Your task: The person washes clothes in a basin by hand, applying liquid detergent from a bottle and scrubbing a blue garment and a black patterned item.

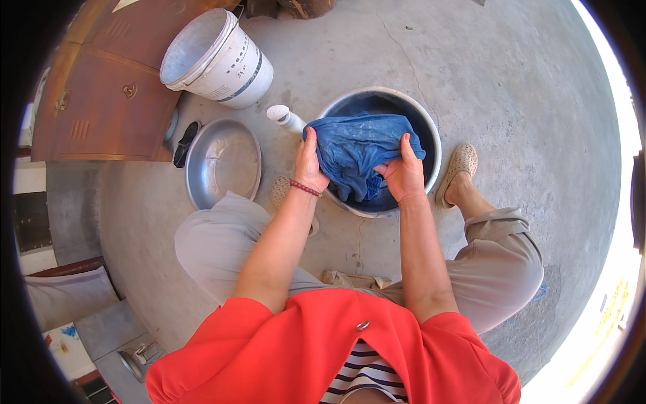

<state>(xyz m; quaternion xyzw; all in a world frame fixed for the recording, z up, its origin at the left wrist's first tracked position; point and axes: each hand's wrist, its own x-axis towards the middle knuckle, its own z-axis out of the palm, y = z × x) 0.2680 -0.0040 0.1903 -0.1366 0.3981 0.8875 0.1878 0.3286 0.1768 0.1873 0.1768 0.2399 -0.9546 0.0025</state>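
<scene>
A blue cloth garment (361, 146) is stretched between my two hands, with pale streaks across its upper part. My left hand (309, 164) grips its left edge, thumb on top; a beaded bracelet circles that wrist. On the other side my right hand (404, 174) holds the right edge, its fingers partly under the fabric. Below the garment stands a round metal basin (435, 151) with a dark interior. Folds of the cloth hang down into the basin, and its contents are mostly hidden. Close to my left hand is a white bottle with a pump-like top (286, 119), partly behind the cloth.
An empty oval-looking metal basin (222, 164) rests left on the concrete floor (525, 116). Behind it are a white plastic bucket (237, 65) bearing writing, a dark shoe (186, 144) and a brown metal cabinet (106, 101). My feet, in beige clogs (462, 161), flank the round basin.
</scene>
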